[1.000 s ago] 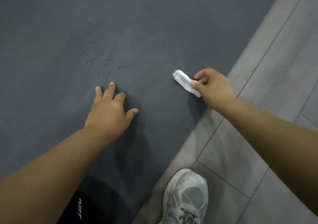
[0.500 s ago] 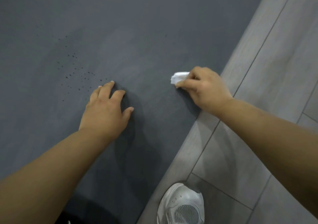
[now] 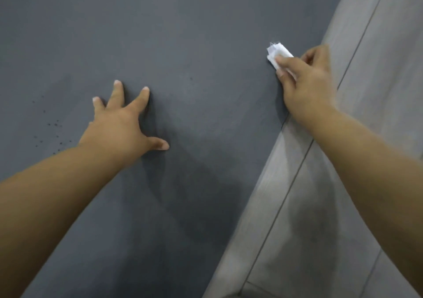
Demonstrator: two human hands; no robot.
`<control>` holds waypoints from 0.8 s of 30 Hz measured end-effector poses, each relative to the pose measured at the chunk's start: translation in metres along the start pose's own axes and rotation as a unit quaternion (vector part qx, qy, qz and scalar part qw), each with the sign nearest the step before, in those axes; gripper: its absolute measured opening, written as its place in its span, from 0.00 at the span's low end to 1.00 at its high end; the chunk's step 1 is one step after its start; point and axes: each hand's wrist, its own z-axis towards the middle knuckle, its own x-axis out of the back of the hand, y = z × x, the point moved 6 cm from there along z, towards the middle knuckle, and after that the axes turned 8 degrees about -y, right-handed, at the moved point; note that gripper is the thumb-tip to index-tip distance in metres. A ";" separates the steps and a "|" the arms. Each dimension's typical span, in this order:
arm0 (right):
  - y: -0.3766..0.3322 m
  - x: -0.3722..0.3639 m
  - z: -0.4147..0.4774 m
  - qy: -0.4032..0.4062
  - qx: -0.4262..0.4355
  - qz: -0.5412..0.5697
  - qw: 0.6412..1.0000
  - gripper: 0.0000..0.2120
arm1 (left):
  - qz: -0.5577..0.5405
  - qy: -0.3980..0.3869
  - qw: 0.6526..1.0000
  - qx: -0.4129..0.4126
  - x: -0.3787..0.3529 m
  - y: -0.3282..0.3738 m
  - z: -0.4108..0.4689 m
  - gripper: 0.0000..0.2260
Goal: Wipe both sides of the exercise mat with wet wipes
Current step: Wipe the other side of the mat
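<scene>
The dark grey exercise mat (image 3: 194, 46) lies flat and fills most of the view. My left hand (image 3: 121, 126) presses flat on it with fingers spread. My right hand (image 3: 304, 82) pinches a folded white wet wipe (image 3: 277, 54) against the mat close to its right edge. Small dark specks (image 3: 55, 135) dot the mat just left of my left wrist.
Light grey floor tiles (image 3: 370, 137) with thin joint lines run along the mat's right edge. My arms cast shadows over the mat and the tiles in the lower middle.
The view has shifted forward, so the white shoe has left the frame and the specks have slid down-left. My right hand has carried the wipe forward along the mat's right edge. My left fingers have spread.
</scene>
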 end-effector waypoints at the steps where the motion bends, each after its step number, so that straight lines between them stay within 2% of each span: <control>1: 0.003 0.000 0.000 0.014 -0.007 0.016 1.000 0.13 | 0.006 -0.017 1.000 0.006 0.000 0.001 0.004 0.49; 6: -0.014 -0.010 0.001 -0.008 -0.004 -0.020 1.000 0.12 | 0.026 -0.042 0.998 0.027 -0.004 0.002 0.012 0.49; 8: -0.054 -0.025 -0.024 -0.056 0.102 -0.020 0.993 0.12 | 0.032 -0.044 0.998 0.027 -0.005 0.001 0.013 0.49; 10: -0.102 -0.049 -0.072 -0.168 0.254 -0.001 0.953 0.13 | 0.040 -0.048 0.998 0.028 -0.006 0.000 0.013 0.48; 12: -0.127 -0.058 -0.104 -0.263 0.317 0.009 0.911 0.16 | 0.043 -0.054 0.997 0.033 -0.007 0.001 0.012 0.48; 13: -0.124 -0.058 -0.099 -0.279 0.286 0.016 0.917 0.16 | 0.043 -0.056 0.997 0.035 -0.008 0.001 0.012 0.48; 14: -0.113 -0.051 -0.078 -0.275 0.219 0.021 0.936 0.18 | 0.044 -0.058 0.997 0.036 -0.008 0.001 0.012 0.48; 16: -0.068 -0.039 -0.024 -0.201 0.089 -0.029 0.975 0.19 | 0.042 -0.065 0.996 0.039 -0.008 0.001 0.013 0.48; 17: -0.043 -0.032 0.005 -0.162 0.048 -0.070 0.983 0.18 | 0.039 -0.067 0.996 0.039 -0.008 0.002 0.013 0.48; 20: 0.003 0.008 0.073 -0.071 -0.102 -0.095 0.988 0.17 | 0.037 -0.071 0.996 0.031 -0.009 0.003 0.013 0.48; 22: 0.005 0.000 0.088 -0.088 -0.150 -0.103 0.979 0.18 | 0.040 -0.070 0.996 0.027 -0.010 0.003 0.013 0.47; 24: -0.028 -0.026 0.078 -0.112 -0.085 -0.125 0.982 0.20 | 0.040 -0.072 0.996 0.023 -0.009 0.003 0.014 0.47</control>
